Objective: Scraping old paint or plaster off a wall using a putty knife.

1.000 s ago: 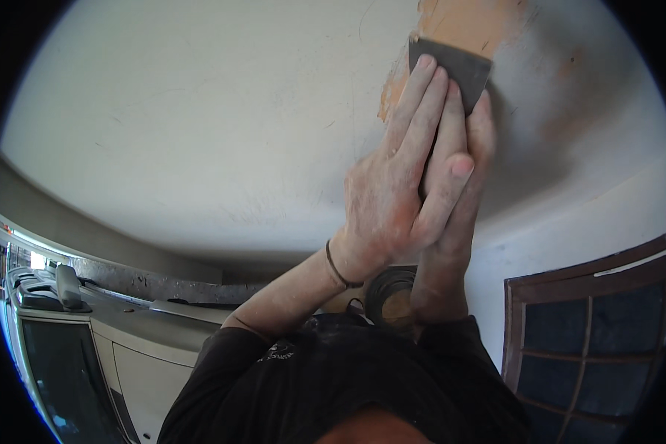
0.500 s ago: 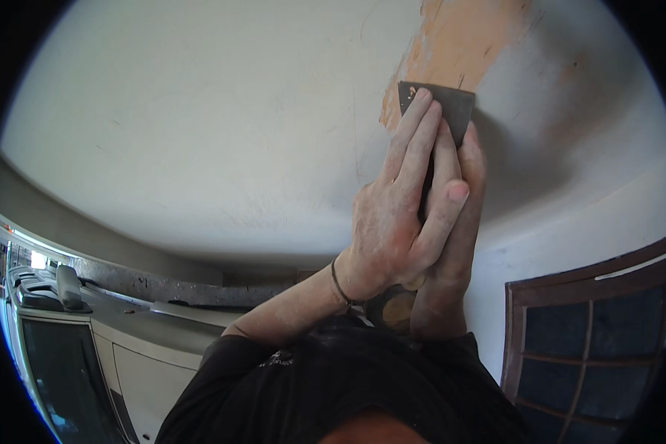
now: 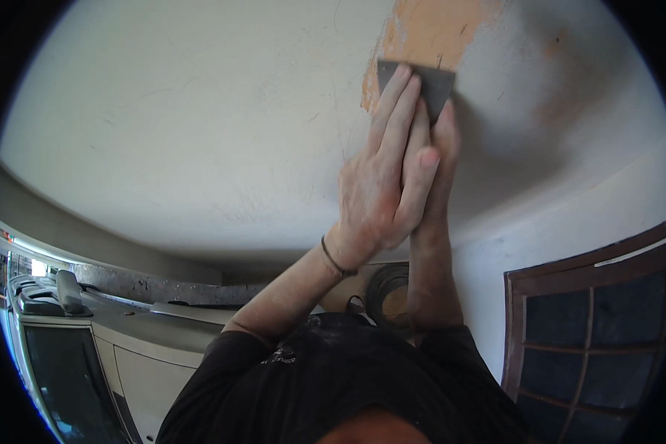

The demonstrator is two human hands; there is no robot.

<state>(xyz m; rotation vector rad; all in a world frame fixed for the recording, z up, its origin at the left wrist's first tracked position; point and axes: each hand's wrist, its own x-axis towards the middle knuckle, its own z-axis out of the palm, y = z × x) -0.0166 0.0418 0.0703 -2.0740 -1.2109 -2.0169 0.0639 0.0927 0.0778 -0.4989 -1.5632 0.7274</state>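
Observation:
A scraper with a wide grey metal blade [image 3: 438, 85] rests its edge on the off-white painted surface [image 3: 222, 103], at the lower end of a bare orange-tan patch [image 3: 429, 33]. My left hand [image 3: 377, 185], with a dark band at its wrist, lies over the scraper, straight fingers pressed along the blade and thumb crossing toward the right hand. Beneath and beside it, my right hand [image 3: 442, 174] grips the scraper from the right; most of its fingers are hidden. Its handle is covered by both hands.
A dark-framed paned window or door [image 3: 588, 333] is at the lower right. On the lower left stands a pale cabinet [image 3: 155, 374] with a dark glass front [image 3: 70, 370] and grey items on top. A dark coil [image 3: 388, 296] shows below my forearms.
Both hands and the scraper have shifted up and slightly left in the picture. The patch also sits a little farther left and higher. My grip looks unchanged.

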